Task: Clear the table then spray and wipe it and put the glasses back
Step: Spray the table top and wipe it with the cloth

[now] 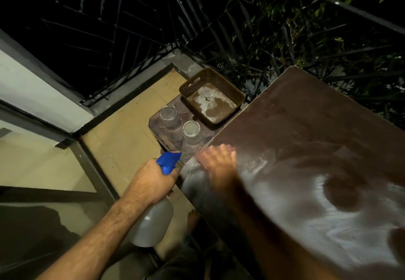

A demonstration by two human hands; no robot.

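Wide brown table point(306, 126): wet sheen over the near half, bare of things, so clearing looks done and wiping is under way. Risk of streaks and missed patches toward the far corner, dry-looking in this dim light.

Low side table point(154, 121) tucked against the table's left edge, well below it. Risk of a knock from an arm sweeping past that edge.

Brown basket point(198, 81) at the side table's far corner, something pale lying in its bottom; too dim to tell what.

Spray bottle point(153, 222) hanging off the table's left edge, neck wrapped by the left hand point(153, 178), fingers curled tight below the blue head. Nozzle aimed toward the glasses: risk of spray landing on them.

Right hand point(219, 161) flat on the table near its left edge, fingers spread, blurred. No cloth to be made out under it; cannot tell.

Upturned glasses at the side table's near edge, one point(168, 115) beside another point(191, 131), close under the wiping hand. Risk of tipping or breaking.

Counted: one table, one side table, one basket, one bottle, two hands, two glasses for certain.
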